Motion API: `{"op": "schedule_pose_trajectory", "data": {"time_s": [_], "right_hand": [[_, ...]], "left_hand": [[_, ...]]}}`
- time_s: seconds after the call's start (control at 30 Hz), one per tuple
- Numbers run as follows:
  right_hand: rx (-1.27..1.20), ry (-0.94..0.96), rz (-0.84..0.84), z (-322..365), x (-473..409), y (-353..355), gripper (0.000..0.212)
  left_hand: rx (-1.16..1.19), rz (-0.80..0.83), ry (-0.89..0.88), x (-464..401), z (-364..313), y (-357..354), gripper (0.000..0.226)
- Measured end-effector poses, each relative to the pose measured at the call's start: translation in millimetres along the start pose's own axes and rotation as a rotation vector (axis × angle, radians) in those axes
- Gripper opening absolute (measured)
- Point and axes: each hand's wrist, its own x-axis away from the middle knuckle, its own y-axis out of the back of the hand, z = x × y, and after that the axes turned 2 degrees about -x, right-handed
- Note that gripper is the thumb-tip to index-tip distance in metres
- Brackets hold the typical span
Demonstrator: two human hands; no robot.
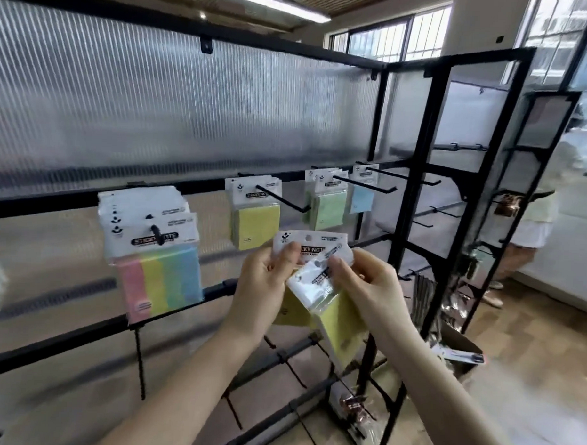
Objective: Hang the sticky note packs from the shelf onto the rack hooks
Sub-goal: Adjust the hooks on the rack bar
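Two yellow sticky note packs are in front of me at chest height. My left hand (266, 281) pinches the white header of the rear pack (313, 244). My right hand (366, 284) grips the front pack (329, 300), which is tilted to the right. Just above them a black rack hook (283, 198) sticks out, with yellow packs (255, 217) hanging at its back. To the left hangs a thick bunch of rainbow packs (158, 257). Green packs (326, 203) and a blue pack (363, 194) hang on hooks further right.
The black rack (416, 193) has ribbed translucent panels and bare hooks on lower bars. A second rack section angles off at the right, with a cardboard box (460, 354) on the wooden floor by its foot. A person (531, 224) stands behind it.
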Motion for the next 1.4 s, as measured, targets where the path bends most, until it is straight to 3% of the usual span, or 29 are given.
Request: {"op": "schedule_pose_trajectory", "data": {"time_s": [0.33,0.7,0.83,0.93,1.13,1.4], "right_hand": [[-0.055,0.124,0.188,-9.9,-65.6,18.7,0.015],[-0.104,0.162,0.287,-28.6,-96.6,6.9,0.033],[-0.084,0.148,0.257,-40.1,-107.8,0.4,0.029],[-0.045,0.147,0.216,-52.1,-120.0,-9.7,0.013],[0.052,0.123,0.116,-72.1,-142.8,-27.5,0.027],[0.115,0.055,0.115,-88.1,-157.0,-42.1,0.027]], "left_hand": [[-0.020,-0.282,-0.026,-37.5,-12.4,-24.5,0.027],[-0.054,-0.420,-0.022,-48.5,-2.3,-23.0,0.022],[-0.236,-0.477,-0.107,-54.6,11.3,-12.6,0.037],[-0.290,-0.561,-0.085,-64.0,19.1,-3.2,0.030],[-0.413,-0.688,-0.053,-80.0,37.8,12.3,0.031],[-0.429,-0.754,0.054,-93.4,52.1,20.8,0.023]]}}
